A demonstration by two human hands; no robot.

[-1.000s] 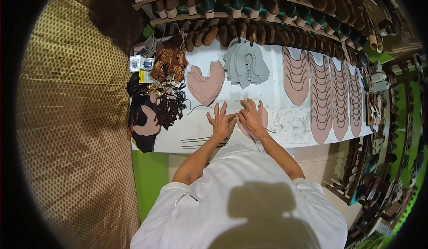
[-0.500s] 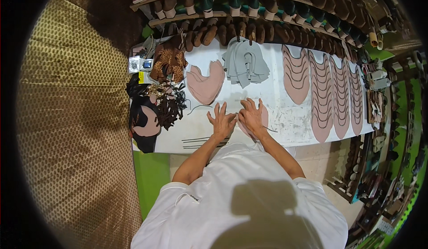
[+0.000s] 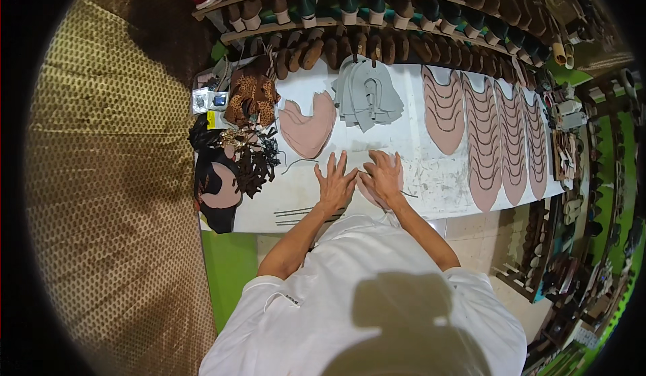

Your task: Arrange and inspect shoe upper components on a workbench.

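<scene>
A pink shoe-upper piece (image 3: 369, 195) lies on the white table in front of me, partly covered by my right hand (image 3: 383, 178). The right fingers are spread and bent over the piece, with the thumb side toward its left edge. A thin dark strip (image 3: 409, 195) sticks out to the right from beneath that hand. My left hand (image 3: 336, 183) rests just left of the piece, fingers stretched apart and pointing away from me. Its thumb side nearly meets the right hand at the piece's edge. What lies under the fingertips is hidden.
Several loose dark strips (image 3: 293, 212) lie near the front edge, and a curved one (image 3: 299, 163) lies farther left. Stacked pink pieces (image 3: 309, 130), grey pieces (image 3: 370, 100) and overlapping rows of dark-edged pink pieces (image 3: 485, 174) occupy the table. Shoe racks (image 3: 377, 20) stand behind.
The right fingers have flattened and spread somewhat over the pink piece. The left fingers have straightened slightly. Both hands stay in nearly the same place; the view has shifted a little.
</scene>
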